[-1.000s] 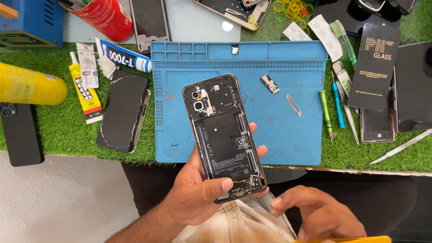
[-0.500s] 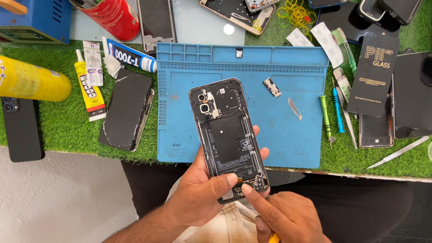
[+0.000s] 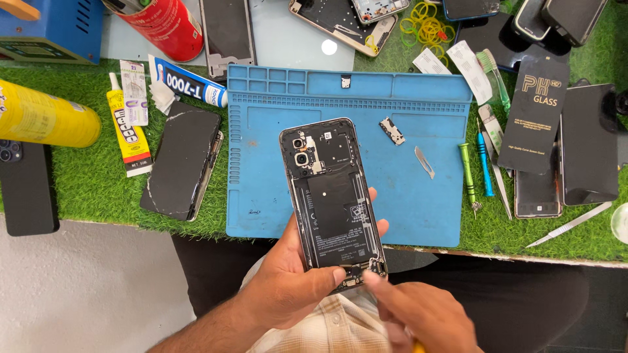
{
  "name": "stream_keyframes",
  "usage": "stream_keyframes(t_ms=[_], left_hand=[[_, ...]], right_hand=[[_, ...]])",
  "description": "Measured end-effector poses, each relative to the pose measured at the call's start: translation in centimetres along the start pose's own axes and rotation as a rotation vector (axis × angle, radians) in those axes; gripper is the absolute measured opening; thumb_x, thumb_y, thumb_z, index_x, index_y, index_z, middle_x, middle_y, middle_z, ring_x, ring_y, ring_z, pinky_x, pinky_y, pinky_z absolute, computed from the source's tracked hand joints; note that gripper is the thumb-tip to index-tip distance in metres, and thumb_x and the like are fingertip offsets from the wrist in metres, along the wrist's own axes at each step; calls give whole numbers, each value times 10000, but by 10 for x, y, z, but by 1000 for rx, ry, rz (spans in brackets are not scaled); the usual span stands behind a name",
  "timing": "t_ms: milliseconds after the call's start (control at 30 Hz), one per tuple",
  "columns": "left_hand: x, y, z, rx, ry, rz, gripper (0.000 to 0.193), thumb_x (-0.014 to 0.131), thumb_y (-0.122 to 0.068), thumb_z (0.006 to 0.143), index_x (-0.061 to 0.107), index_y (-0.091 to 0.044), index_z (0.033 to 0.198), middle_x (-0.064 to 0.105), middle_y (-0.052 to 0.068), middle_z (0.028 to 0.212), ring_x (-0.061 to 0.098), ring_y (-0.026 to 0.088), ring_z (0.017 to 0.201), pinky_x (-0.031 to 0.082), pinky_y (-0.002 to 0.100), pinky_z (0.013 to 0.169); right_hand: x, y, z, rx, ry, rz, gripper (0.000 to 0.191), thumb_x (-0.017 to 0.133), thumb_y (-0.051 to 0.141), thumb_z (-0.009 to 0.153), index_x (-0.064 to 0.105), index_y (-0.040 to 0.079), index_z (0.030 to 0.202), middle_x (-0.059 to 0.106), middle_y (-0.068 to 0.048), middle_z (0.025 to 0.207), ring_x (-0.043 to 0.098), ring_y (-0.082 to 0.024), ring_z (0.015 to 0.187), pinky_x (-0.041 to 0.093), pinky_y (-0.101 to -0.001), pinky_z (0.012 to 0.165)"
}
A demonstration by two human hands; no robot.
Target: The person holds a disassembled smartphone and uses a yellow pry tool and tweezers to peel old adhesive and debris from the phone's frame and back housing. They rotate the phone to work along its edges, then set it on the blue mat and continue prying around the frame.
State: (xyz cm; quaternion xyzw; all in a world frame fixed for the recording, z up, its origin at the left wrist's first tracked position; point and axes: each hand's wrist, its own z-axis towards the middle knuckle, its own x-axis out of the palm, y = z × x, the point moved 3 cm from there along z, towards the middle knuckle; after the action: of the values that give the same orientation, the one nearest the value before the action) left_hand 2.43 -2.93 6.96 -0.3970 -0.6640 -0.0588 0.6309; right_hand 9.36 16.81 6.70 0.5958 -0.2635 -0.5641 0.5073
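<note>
Green-turf worktop point(image 3: 85, 189), blue repair mat point(image 3: 405, 196) | left hand point(image 3: 294, 284) grips opened phone point(image 3: 332, 199) upright above mat's near edge | right hand point(image 3: 418, 314) blurred, fingertip touching phone's bottom end; grip cannot be told

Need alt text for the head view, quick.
Left hand holds an opened phone, back cover off, over a blue mat; right hand touches its bottom edge. Tools and other phones lie around on green turf.
</note>
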Motion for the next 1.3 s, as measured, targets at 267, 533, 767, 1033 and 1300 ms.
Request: stream_keyframes(t_ms=[267, 533, 767, 1033, 1300], left_hand=[[4, -3, -3, -46, 37, -79, 924, 639, 38, 952, 69, -144, 1656, 195, 178, 1720, 357, 361, 1541, 534, 574, 1092], [3, -3, -5, -15, 73, -9, 895, 613, 51, 969, 73, -116, 1663, 196, 193, 1727, 348, 369, 1565, 512, 547, 1148], [5, -6, -8, -30, 67, 86, 924, 581, 68, 964, 13, -152, 1660, 164, 160, 1748, 326, 330, 1592, 479, 515, 1191], [0, -10, -1, -181, 38, 59, 934, 618, 53, 901, 107, -85, 1671, 325, 164, 1672, 472, 344, 1479, 534, 509, 1114], [-5, -5, -1, -422, 85, -29, 1147, 667, 21, 833, -14, -242, 1717, 451, 117, 1497, 565, 346, 1333, 575, 447, 1010]], right_hand=[[-40, -35, -43, 296, -403, 1285, 650, 464, 424, 1219, 599, -170, 994, 526, -340, 942, 586, -340, 801, 526, -453, 742], [-40, -28, -36, 378, -227, 995, 297, 696, -63, 935, 491, 1, 1139, 586, -316, 1068, 704, -321, 905, 629, -502, 779], [-49, -30, -31, 132, -78, 1008, 194, 652, -63, 1015, 609, -79, 1204, 666, -415, 1130, 725, -473, 1100, 644, -601, 923], [-67, -11, -4, 232, 97, 864, 219, 653, 33, 1009, 626, -71, 1200, 687, -392, 1109, 793, -464, 998, 645, -561, 838], [-68, 9, 40, 224, 130, 763, 263, 780, -129, 846, 665, -26, 1060, 715, -313, 1033, 783, -352, 965, 699, -459, 773]])
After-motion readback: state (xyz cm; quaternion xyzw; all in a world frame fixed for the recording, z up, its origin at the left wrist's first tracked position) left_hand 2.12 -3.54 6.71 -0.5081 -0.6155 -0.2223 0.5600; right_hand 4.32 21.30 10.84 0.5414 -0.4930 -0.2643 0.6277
